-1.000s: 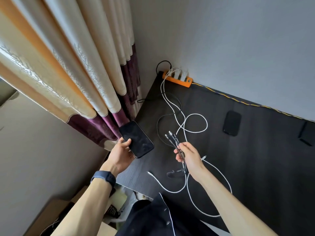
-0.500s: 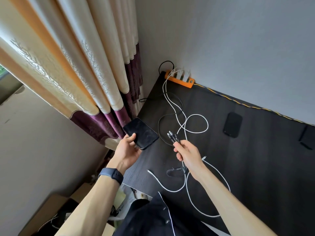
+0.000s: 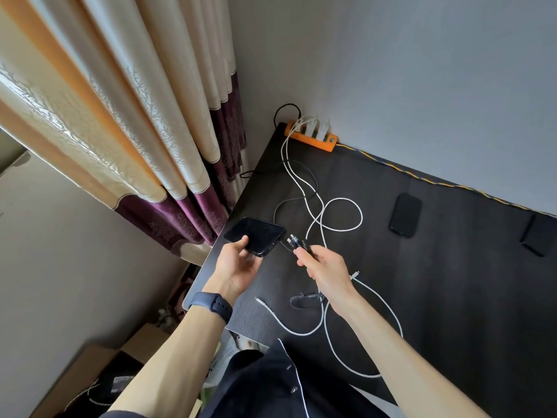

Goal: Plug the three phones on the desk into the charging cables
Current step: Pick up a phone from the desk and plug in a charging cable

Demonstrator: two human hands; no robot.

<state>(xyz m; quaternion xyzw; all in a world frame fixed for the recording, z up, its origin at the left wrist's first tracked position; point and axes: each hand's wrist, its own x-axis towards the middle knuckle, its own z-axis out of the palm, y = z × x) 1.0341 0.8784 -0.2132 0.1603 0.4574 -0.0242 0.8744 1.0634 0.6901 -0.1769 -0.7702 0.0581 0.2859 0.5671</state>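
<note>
Three phones are in play, and only one is off the desk. At about 9 o'clock from the middle of the scene, the left hand (image 3: 238, 267) is clamped on the first phone (image 3: 255, 235), thumb over the near edge of the dark screen and fingers under it. The phone is held level with its port end turned toward 3 o'clock, probably so that the socket faces the incoming plug.

Just beside that end, the right hand (image 3: 327, 270) is pinched shut on the black multi-head cable (image 3: 297, 241), whose several plugs fan out past the fingertips toward 9 o'clock. They sit close to the port but not in it; which head is meant for this phone I cannot tell. The grip close behind the plugs likely gives steadier aim.

At 6 o'clock two white cables (image 3: 324, 324) lie loose on the dark desk (image 3: 452, 297), their free ends unplugged. They run up to 12 o'clock, where the orange power strip (image 3: 310, 135) holds white chargers in its sockets, one socket at its right end looking bare.

At 2 o'clock the second phone (image 3: 405, 214) lies flat, and at 3 o'clock the third phone (image 3: 539, 236) sits near the frame edge, both well apart from any cable.
</note>
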